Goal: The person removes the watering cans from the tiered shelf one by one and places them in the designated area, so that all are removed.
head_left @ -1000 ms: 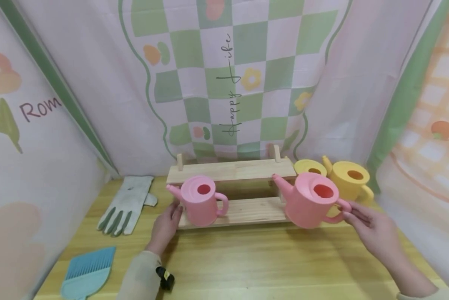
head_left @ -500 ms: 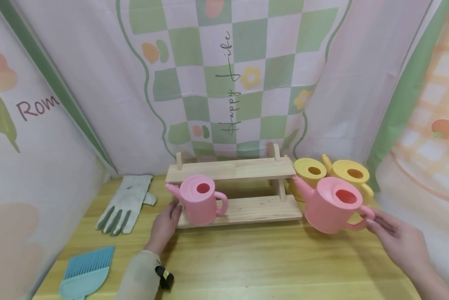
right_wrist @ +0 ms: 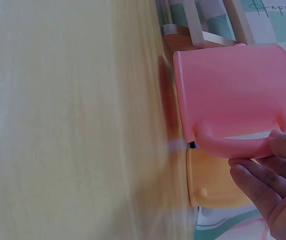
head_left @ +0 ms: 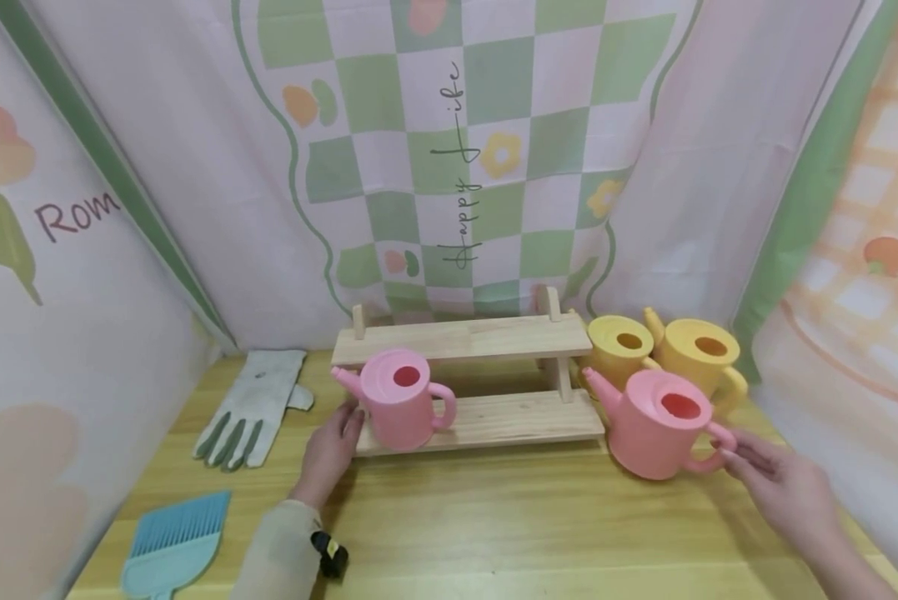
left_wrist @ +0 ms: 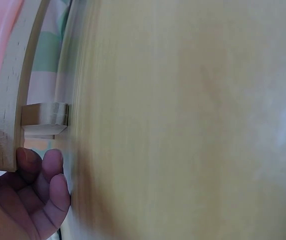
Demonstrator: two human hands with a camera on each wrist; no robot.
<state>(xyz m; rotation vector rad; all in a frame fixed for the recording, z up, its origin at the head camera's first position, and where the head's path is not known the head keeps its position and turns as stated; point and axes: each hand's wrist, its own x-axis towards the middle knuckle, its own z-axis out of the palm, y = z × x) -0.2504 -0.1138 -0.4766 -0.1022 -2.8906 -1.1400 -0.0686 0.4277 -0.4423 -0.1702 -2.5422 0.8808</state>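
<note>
My right hand [head_left: 790,492] pinches the handle of a pink watering can [head_left: 654,433] between thumb and fingers. This can is upright, just right of the lower shelf board, with its base close over the table and its spout to the left. In the right wrist view, the thumb lies on top of the handle [right_wrist: 238,147] and the fingers are under it. A second pink watering can [head_left: 398,404] stands on the left part of the wooden shelf's lower board [head_left: 516,419]. My left hand [head_left: 328,458] grips that board's left end, fingers curled below its edge [left_wrist: 9,125].
Two yellow watering cans [head_left: 615,346] stand behind the held can, right of the shelf. On the left lie a white and green glove [head_left: 257,400] and a blue brush-like tool [head_left: 178,542]. Printed curtains [head_left: 464,167] enclose the wooden table [head_left: 486,517].
The right hand has carried its pink watering can rightward off the front of the shelf, then lowered it toward the table. The left hand stays at the shelf's end.
</note>
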